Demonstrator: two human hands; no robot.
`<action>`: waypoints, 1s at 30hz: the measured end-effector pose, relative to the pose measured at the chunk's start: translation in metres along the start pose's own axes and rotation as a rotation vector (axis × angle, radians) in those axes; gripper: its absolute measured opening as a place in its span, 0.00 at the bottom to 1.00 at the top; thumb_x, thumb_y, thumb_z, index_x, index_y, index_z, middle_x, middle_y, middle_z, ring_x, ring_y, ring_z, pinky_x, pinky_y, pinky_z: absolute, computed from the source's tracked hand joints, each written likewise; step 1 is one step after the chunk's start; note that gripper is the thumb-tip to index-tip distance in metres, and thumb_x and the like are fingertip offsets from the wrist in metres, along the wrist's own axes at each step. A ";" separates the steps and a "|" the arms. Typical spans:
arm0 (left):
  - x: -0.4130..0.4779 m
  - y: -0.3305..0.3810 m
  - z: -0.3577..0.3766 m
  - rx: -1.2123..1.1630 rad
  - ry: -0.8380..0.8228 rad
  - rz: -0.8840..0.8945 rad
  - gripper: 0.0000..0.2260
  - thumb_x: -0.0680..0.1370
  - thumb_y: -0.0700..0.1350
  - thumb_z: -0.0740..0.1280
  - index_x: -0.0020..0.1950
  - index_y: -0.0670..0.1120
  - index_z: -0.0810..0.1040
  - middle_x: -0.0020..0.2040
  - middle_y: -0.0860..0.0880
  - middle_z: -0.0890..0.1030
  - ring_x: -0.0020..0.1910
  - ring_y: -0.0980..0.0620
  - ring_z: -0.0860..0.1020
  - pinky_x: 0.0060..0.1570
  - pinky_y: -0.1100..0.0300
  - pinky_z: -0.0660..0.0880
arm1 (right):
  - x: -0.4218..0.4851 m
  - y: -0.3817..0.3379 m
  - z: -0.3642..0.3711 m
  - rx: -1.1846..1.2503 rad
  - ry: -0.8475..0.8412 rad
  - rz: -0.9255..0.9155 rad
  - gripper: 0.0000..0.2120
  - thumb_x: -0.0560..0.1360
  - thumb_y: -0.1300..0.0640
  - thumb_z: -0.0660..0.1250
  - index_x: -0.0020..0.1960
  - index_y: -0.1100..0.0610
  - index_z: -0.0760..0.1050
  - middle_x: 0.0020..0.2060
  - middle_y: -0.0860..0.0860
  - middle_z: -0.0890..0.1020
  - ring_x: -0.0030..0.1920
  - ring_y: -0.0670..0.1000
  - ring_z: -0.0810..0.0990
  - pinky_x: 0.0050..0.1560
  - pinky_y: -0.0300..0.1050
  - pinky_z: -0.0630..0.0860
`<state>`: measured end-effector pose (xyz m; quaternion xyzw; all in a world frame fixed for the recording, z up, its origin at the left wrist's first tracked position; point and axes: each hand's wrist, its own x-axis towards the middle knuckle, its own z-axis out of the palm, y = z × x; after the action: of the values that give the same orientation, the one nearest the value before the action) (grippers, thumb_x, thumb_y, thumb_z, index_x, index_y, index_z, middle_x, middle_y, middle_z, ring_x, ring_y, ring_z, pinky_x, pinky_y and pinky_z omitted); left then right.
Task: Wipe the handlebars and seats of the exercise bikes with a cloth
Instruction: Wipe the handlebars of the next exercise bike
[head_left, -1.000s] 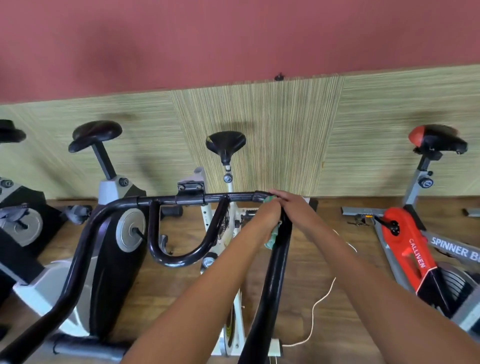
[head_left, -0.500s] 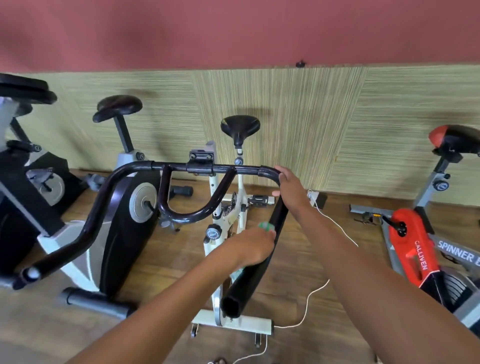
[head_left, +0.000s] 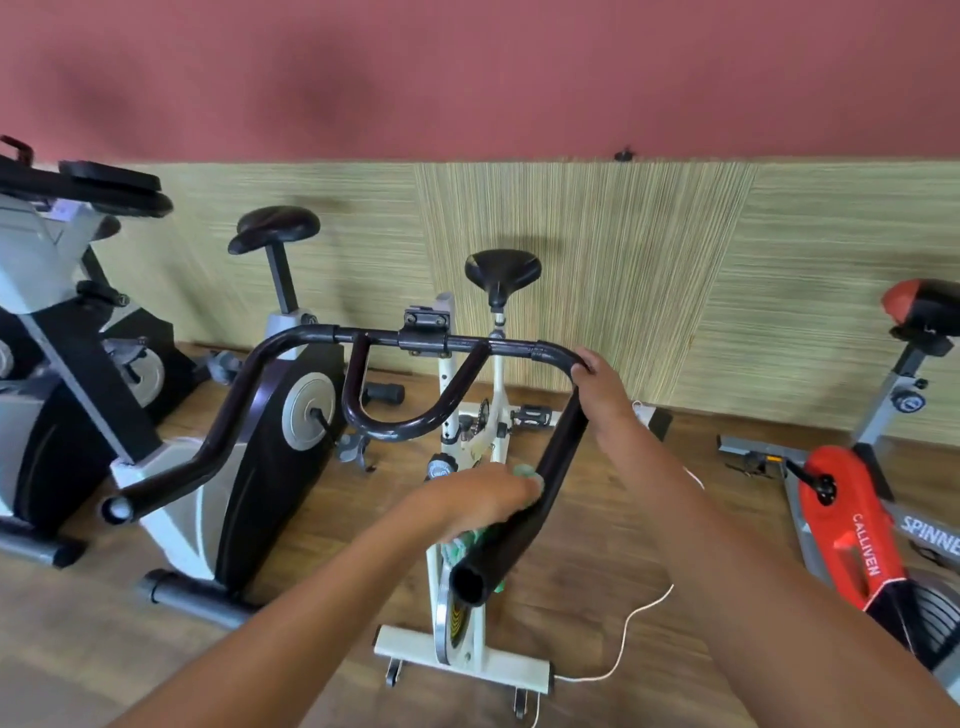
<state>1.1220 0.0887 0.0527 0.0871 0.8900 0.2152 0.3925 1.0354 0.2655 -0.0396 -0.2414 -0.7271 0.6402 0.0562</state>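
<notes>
Black tubing fills the middle of the head view: the handlebar (head_left: 467, 343) of a white exercise bike (head_left: 467, 657) runs across as a crossbar, with a U-shaped loop hanging under it and a long arm sweeping down toward the camera on each side. The right hand (head_left: 602, 389) sits at the far bend of the right-side arm, its fingers (head_left: 582, 370) wrapped round the tube. Lower on the same arm, near its open end, the left hand (head_left: 478, 496) closes over the bar with a green cloth (head_left: 524, 472) pressed between palm and tube. A bit of cloth shows past the fingertips and more hangs out beneath the hand. The left fingers are curled, holding cloth and bar together.

Beyond the crossbar stands this bike's black seat (head_left: 503, 270) on its post, apart from both hands. To the left is a black-and-grey bike (head_left: 270, 467) with its own dark seat (head_left: 275, 228), and another grey machine (head_left: 41, 312) stands at the far left edge. A red bike (head_left: 841, 519) marked CALLIVEN stands at the right, with a red-and-black saddle (head_left: 924, 306). All rest on a wooden floor (head_left: 597, 561), where a white cord (head_left: 634, 623) trails beside the white bike's base. Behind them, a woven straw-coloured panel (head_left: 571, 234) runs under a dull red wall (head_left: 467, 78).
</notes>
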 end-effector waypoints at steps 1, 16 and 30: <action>0.006 -0.005 -0.004 -0.062 0.039 0.002 0.21 0.84 0.57 0.53 0.68 0.45 0.71 0.65 0.45 0.74 0.62 0.45 0.73 0.57 0.56 0.68 | -0.003 0.002 -0.001 -0.065 0.057 -0.033 0.20 0.85 0.56 0.57 0.76 0.54 0.67 0.72 0.52 0.71 0.68 0.55 0.73 0.59 0.43 0.70; 0.035 0.025 -0.034 -1.353 -0.243 0.388 0.16 0.76 0.44 0.69 0.61 0.37 0.79 0.52 0.41 0.84 0.49 0.45 0.84 0.53 0.50 0.80 | -0.123 -0.023 0.003 1.087 -0.336 -0.041 0.37 0.63 0.42 0.82 0.65 0.60 0.79 0.65 0.59 0.79 0.66 0.56 0.79 0.61 0.48 0.79; 0.110 -0.014 -0.064 -0.184 0.540 0.627 0.25 0.73 0.71 0.57 0.51 0.54 0.81 0.49 0.48 0.80 0.51 0.47 0.78 0.55 0.47 0.75 | -0.143 -0.036 0.023 0.947 0.129 0.177 0.19 0.78 0.50 0.64 0.59 0.62 0.82 0.53 0.59 0.85 0.48 0.59 0.84 0.48 0.52 0.82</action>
<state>1.0010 0.0915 0.0118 0.2585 0.8684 0.4178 0.0668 1.1417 0.1820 0.0237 -0.2891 -0.3275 0.8869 0.1502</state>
